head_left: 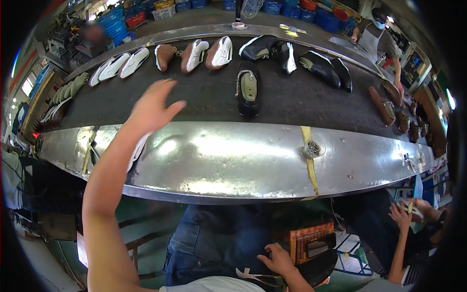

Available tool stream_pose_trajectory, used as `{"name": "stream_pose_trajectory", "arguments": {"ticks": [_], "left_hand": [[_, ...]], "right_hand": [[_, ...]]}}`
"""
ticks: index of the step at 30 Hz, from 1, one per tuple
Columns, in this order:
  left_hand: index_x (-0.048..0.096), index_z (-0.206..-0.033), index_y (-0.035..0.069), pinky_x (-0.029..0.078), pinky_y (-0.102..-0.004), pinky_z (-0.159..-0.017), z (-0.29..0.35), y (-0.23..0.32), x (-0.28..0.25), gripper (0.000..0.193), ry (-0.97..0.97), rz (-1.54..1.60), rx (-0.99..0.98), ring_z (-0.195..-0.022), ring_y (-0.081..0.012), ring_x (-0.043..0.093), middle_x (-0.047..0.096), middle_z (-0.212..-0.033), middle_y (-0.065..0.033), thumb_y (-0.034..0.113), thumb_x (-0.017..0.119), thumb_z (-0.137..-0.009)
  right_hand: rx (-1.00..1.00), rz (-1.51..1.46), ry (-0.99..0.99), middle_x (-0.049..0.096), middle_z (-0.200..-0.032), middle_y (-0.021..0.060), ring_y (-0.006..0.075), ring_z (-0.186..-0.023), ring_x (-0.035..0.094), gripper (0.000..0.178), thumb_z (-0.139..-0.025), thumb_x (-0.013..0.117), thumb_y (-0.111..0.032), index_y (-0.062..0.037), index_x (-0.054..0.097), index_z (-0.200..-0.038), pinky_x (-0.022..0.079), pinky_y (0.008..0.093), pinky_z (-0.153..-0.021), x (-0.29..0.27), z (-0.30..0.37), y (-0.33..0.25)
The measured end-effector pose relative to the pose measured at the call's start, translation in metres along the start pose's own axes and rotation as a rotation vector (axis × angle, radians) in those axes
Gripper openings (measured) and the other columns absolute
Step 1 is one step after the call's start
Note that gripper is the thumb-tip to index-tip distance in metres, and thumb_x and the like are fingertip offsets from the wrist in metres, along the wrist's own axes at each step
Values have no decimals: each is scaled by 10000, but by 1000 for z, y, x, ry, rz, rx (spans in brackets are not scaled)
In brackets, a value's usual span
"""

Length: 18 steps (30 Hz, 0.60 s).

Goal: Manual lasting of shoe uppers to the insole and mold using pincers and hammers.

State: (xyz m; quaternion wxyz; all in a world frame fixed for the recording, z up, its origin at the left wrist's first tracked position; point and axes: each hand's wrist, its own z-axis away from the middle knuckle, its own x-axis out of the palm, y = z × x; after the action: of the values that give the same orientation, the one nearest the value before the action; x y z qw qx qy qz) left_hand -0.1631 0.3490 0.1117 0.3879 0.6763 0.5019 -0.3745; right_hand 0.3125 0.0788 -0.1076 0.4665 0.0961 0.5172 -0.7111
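Note:
My left hand (154, 108) reaches out over the dark belt, its fingers stretched and thumb apart, holding nothing. Beyond its fingertips stand a brown shoe with a white part (165, 56) and a white and brown shoe (194, 56). To its right a black shoe with a pale insole (249, 90) lies on the belt. A white piece (138, 152), partly hidden by my forearm, rests on the metal ledge. My right hand (279, 261) is low by my lap, fingers loosely bent and apart, with nothing visible in it. Near it are a pale strap-like piece (253, 275) and a black object (318, 269).
The metal ledge (233, 160) runs along the belt's near side, bearing a small clear container of bits (314, 149). More shoes (321, 68) line the belt. A seated co-worker's hands (406, 214) work at the right; another person (377, 41) stands across the belt.

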Motion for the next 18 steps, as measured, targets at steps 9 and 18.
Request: {"name": "stream_pose_trajectory", "arguments": {"ticks": [9, 18], "left_hand": [[575, -1337, -58, 534, -391, -923, 184, -71, -55, 633, -96, 174, -662, -1039, -331, 717, 723, -1126, -241, 207, 801, -808], [599, -1350, 81, 568, -424, -714, 143, 48, -31, 650, -322, 459, -120, -809, -367, 722, 731, -985, -197, 343, 829, -801]], "right_hand": [[-86, 149, -13, 664, -1008, 165, 346, -894, 689, 478, -877, 751, -455, -37, 637, -1080, 560, 428, -787, 3, -10, -5], [-676, 229, 456, 565, -1277, 168, 387, -1173, 574, 506, -827, 807, -297, -40, 614, -1218, 487, 487, -987, -39, -34, -109]]}}
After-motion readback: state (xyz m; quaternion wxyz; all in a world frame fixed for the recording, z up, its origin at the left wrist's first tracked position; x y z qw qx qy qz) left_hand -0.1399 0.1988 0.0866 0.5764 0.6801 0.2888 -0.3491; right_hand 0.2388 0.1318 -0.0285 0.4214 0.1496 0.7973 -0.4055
